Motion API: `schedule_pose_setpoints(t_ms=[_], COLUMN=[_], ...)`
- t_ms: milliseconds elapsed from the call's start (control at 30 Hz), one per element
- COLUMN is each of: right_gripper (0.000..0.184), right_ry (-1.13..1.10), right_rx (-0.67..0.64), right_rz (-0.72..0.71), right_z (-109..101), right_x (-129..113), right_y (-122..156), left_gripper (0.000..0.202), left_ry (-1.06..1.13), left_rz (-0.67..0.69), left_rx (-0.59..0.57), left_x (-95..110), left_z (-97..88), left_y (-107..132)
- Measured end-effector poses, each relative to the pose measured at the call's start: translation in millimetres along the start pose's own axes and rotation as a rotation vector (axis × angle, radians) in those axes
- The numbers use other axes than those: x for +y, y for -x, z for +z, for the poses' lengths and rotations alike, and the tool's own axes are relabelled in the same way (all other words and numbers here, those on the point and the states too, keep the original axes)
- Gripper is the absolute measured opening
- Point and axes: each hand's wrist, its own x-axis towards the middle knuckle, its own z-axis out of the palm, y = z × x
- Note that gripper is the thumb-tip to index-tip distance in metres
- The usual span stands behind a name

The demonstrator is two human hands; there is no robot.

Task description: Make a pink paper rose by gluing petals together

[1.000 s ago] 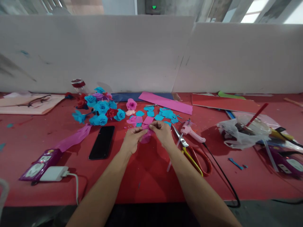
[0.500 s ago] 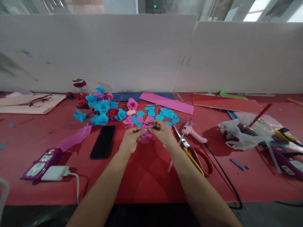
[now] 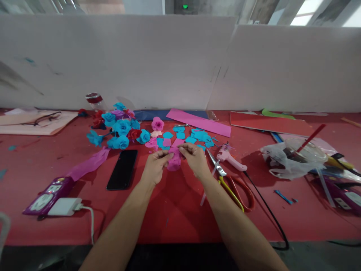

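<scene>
Both my hands meet over the middle of the red table (image 3: 175, 210). My left hand (image 3: 154, 165) and my right hand (image 3: 194, 158) pinch the same small pink paper piece (image 3: 174, 161) between fingertips, just above the table. Beyond them lie loose blue and pink cut petals (image 3: 194, 136) and a finished pink paper rose (image 3: 157, 123). A bunch of blue, red and purple paper roses (image 3: 120, 130) lies to the left.
A black phone (image 3: 122, 169) lies left of my hands. Scissors with red and yellow handles (image 3: 231, 184) and a pink glue gun (image 3: 229, 158) lie to the right. A pink paper sheet (image 3: 199, 122), a power strip with charger (image 3: 50, 199) and a bagged plastic cup (image 3: 296, 156) are around.
My fingers have shifted slightly on the pink piece, which now hangs more bunched between my hands. The hands stay in the same spot.
</scene>
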Motion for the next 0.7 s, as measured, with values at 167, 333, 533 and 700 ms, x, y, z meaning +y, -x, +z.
schedule_pose_setpoints(t_ms=[167, 333, 533, 700], right_gripper=[0.025, 0.027, 0.020, 0.024], right_ry=[-0.075, -0.044, 0.043, 0.049], right_rx=[0.014, -0.158, -0.095, -0.091], right_rz=[0.065, 0.131, 0.067, 0.064], right_z=[-3.4, -3.2, -1.4, -1.5], right_x=[-8.2, -9.4, -8.1, -9.4], right_y=[1.7, 2.9, 3.8, 4.6], left_gripper=[0.018, 0.017, 0.019, 0.017], left_ry=[-0.001, -0.009, -0.001, -0.029], left_rz=[0.015, 0.030, 0.063, 0.094], left_rx=[0.014, 0.014, 0.010, 0.026], left_x=[1.9, 6.4, 4.8, 4.2], left_z=[-1.1, -1.1, -1.8, -1.7], left_y=[0.4, 1.4, 1.5, 2.0])
